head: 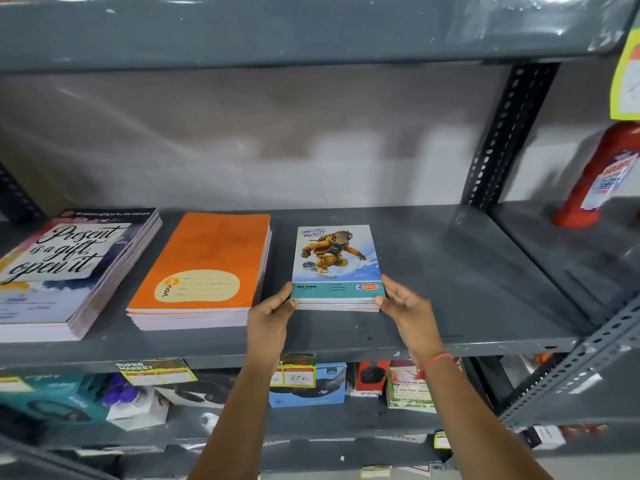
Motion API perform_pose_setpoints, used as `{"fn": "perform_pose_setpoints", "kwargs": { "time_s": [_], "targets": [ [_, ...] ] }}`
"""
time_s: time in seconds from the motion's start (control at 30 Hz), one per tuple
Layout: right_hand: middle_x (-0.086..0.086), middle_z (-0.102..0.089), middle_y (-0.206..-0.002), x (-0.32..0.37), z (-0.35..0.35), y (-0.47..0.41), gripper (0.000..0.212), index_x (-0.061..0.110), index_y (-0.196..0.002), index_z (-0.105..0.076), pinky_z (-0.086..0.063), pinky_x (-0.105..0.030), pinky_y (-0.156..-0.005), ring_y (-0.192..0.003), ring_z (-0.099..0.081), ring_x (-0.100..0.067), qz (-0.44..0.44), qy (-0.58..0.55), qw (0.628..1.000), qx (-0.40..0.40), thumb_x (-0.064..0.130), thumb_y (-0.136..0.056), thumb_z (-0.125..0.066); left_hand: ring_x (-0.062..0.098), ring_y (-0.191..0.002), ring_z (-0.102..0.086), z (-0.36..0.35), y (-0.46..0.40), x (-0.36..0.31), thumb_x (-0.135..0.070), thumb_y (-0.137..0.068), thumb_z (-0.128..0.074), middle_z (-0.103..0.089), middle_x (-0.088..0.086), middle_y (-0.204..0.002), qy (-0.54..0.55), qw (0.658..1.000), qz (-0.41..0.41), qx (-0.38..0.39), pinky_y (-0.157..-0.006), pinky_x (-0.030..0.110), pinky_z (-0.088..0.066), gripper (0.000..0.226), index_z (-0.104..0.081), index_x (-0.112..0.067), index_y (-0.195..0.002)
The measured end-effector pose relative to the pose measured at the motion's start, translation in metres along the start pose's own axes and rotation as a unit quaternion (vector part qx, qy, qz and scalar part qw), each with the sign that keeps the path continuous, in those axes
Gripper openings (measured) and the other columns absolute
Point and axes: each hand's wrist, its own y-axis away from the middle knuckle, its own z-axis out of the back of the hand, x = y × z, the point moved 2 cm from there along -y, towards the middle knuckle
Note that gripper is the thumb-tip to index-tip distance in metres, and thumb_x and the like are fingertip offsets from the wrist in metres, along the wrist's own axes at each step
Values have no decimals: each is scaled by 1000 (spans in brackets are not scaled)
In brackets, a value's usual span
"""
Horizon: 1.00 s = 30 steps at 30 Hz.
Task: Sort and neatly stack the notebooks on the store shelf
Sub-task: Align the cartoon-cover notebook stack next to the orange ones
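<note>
Three stacks of notebooks lie on the grey shelf (467, 271). At the left is a stack with a "Present is a gift, open it" cover (69, 268). In the middle is an orange stack (207, 268). To its right is a small stack with a snowboarder cover (336, 261). My left hand (273, 313) holds that small stack's near left corner, thumb on the cover. My right hand (405, 303) holds its near right corner, fingers against the side. The stack rests flat on the shelf.
The shelf right of the small stack is bare up to a perforated upright post (498, 140). A red bottle (599, 178) stands on the neighbouring shelf at the right. Boxed goods and price tags (304, 379) fill the shelf below. The upper shelf (277, 29) overhangs.
</note>
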Motion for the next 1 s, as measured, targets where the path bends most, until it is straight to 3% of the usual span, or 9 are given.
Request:
{"fn": "perform_pose_setpoints", "kwargs": {
  "time_s": [0.1, 0.2, 0.6, 0.73, 1.0],
  "targets": [
    [4, -61, -119, 0, -2, 0, 49, 9, -133, -50, -47, 0, -74, -95, -61, 3, 3, 4, 1000, -13, 2, -85, -60, 3, -88, -56, -1, 0, -2, -1, -83, -58, -61, -2, -109, -3, 1000, 3, -18, -92, 20, -46, 36, -57, -4, -119],
    [2, -60, -120, 1, -4, 1, 49, 9, -132, -50, -46, 0, -74, -105, -59, -11, 3, 2, 1000, -20, 2, -85, -61, 9, -92, -56, -2, 0, -2, 0, -83, -58, -61, -1, -107, 7, 1000, 3, -29, -92, 19, -48, 35, -58, -2, -118],
    [-5, -63, -123, -2, -4, -2, 45, 8, -129, -54, -48, 1, -70, -97, -61, -9, -3, 3, 999, -46, 2, -85, -61, 16, -105, -53, -2, -4, 3, -6, -83, -60, -63, 0, -101, -6, 999, 18, -49, -93, 31, -44, 31, -63, -8, -113],
    [-5, -63, -122, -2, -3, -1, 44, 9, -129, -54, -47, 2, -63, -91, -60, -1, 0, 9, 999, -49, 3, -85, -61, 13, -102, -53, -3, -3, 3, -5, -84, -59, -63, 1, -103, -16, 998, -1, -54, -88, 25, -46, 31, -62, -6, -114],
    [2, -62, -115, -1, -3, -1, 44, 9, -128, -55, -47, 1, -68, -99, -59, -11, -7, 10, 999, -50, 4, -85, -62, 15, -103, -54, -3, -1, 2, -4, -85, -58, -62, 2, -106, -17, 998, -12, -55, -88, 24, -47, 31, -61, -3, -116]
  ]
}}
